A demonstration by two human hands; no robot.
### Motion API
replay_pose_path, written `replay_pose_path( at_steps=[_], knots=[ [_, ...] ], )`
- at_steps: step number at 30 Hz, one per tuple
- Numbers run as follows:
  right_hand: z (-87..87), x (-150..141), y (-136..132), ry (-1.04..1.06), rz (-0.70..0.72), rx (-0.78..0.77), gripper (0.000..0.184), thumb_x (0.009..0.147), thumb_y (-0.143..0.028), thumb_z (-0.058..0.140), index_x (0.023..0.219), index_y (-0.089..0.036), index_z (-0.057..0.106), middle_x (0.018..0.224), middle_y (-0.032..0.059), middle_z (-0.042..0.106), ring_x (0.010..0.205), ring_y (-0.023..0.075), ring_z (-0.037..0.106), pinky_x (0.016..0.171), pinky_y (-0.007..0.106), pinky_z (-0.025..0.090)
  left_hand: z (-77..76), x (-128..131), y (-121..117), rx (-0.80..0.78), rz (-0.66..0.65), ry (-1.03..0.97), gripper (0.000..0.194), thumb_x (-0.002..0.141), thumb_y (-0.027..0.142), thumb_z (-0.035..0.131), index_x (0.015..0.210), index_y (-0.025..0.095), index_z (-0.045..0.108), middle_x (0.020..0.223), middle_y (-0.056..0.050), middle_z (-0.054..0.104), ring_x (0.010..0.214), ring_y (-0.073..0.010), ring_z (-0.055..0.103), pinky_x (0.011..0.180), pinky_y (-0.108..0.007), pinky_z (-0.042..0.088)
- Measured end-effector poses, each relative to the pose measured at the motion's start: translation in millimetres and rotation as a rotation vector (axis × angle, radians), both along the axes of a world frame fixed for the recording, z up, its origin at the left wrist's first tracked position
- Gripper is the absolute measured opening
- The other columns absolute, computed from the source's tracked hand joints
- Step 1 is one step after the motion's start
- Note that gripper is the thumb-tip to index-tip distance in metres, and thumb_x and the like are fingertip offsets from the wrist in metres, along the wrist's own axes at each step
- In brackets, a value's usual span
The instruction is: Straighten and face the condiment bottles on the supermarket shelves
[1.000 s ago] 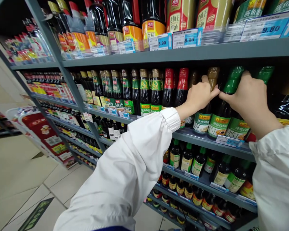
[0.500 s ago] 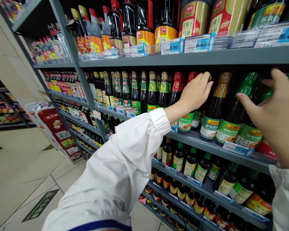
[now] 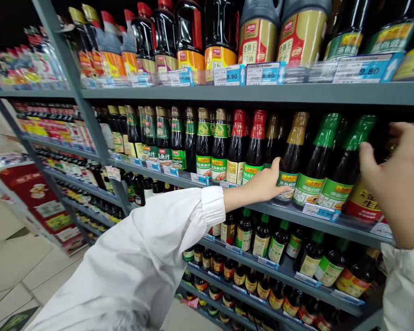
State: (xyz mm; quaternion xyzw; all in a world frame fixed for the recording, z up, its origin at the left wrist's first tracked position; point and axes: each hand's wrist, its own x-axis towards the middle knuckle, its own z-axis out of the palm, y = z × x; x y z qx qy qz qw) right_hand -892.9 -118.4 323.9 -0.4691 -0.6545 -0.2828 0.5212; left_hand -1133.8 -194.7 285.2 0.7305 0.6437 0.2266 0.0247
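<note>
My left hand (image 3: 264,184) is at the front edge of the middle shelf, its thumb raised and a finger stretched toward the gold-necked sauce bottle (image 3: 291,154). It seems to touch the lower label of that bottle. Just left of it stands a red-capped bottle (image 3: 257,142), its lower part hidden behind my hand. On the right, my right hand (image 3: 396,179) is spread, with its thumb beside a green-capped bottle (image 3: 353,161). Its fingers reach partly behind, and I see nothing held. Another green-capped bottle (image 3: 319,161) stands between the two hands. A red-and-gold-labelled bottle (image 3: 364,200) is partly covered by my right hand.
Large soy sauce bottles (image 3: 221,41) fill the shelf above, over a grey shelf edge (image 3: 227,93) with price tags. Lower shelves hold more dark bottles (image 3: 262,236). A red display stand (image 3: 37,202) is on the floor at left.
My left hand has come down from the bottle tops to label height, its fingers opening. My right hand remains spread beside the green-capped bottles. The view has shifted to the right.
</note>
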Motion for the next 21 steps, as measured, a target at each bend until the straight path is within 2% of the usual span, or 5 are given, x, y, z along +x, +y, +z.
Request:
replay_pose_path(
  at_steps=[4, 11, 16, 19, 21],
  knots=[
    [-0.3, -5, 0, -0.038, 0.106, -0.207, 0.069, 0.089, -0.042, 0.064, 0.147, -0.012, 0.041, 0.116, 0.0162, 0.068, 0.094, 0.0343, 0.067, 0.082, 0.043, 0.050, -8.5, 0, 4, 0.015, 0.020, 0.007, 0.101, 0.091, 0.047, 0.066, 0.157, 0.006, 0.001, 0.094, -0.012, 0.074, 0.088, -0.0269, 0.071, 0.072, -0.031, 0.051],
    [19.2, -16, -23, -0.061, -0.108, -0.351, 0.072, 0.089, -0.041, 0.072, 0.144, -0.006, 0.041, 0.099, 0.0226, 0.068, 0.098, 0.0418, 0.065, 0.081, 0.047, 0.047, -13.6, 1, 9, 0.089, -0.008, 0.019, 0.102, 0.090, 0.050, 0.065, 0.158, 0.006, 0.003, 0.089, -0.009, 0.074, 0.088, -0.0280, 0.071, 0.075, -0.035, 0.052],
    [26.6, -17, -17, -0.076, -0.104, -0.381, 0.073, 0.087, -0.042, 0.076, 0.142, -0.007, 0.042, 0.103, 0.0256, 0.066, 0.099, 0.0424, 0.064, 0.082, 0.047, 0.048, -16.2, -1, 12, 0.064, -0.030, -0.014, 0.105, 0.088, 0.050, 0.068, 0.158, 0.008, 0.002, 0.095, -0.011, 0.074, 0.089, -0.0277, 0.071, 0.077, -0.036, 0.055],
    [12.1, -7, -9, 0.032, 0.062, -0.291, 0.075, 0.082, -0.043, 0.079, 0.142, -0.013, 0.046, 0.106, 0.0192, 0.069, 0.097, 0.0390, 0.067, 0.085, 0.049, 0.052, -13.5, -3, 6, 0.143, -0.031, 0.020, 0.097, 0.090, 0.053, 0.065, 0.158, 0.010, 0.010, 0.126, -0.020, 0.066, 0.104, -0.0300, 0.069, 0.086, -0.040, 0.056],
    [-14.0, 5, -16, 0.180, 0.301, -0.140, 0.070, 0.082, -0.048, 0.074, 0.140, -0.020, 0.048, 0.117, 0.0153, 0.067, 0.096, 0.0333, 0.069, 0.081, 0.046, 0.057, -5.5, -8, -1, 0.315, -0.038, 0.053, 0.071, 0.098, 0.051, 0.052, 0.153, 0.014, 0.027, 0.142, -0.020, 0.054, 0.116, -0.0287, 0.064, 0.094, -0.040, 0.055]
  ],
)
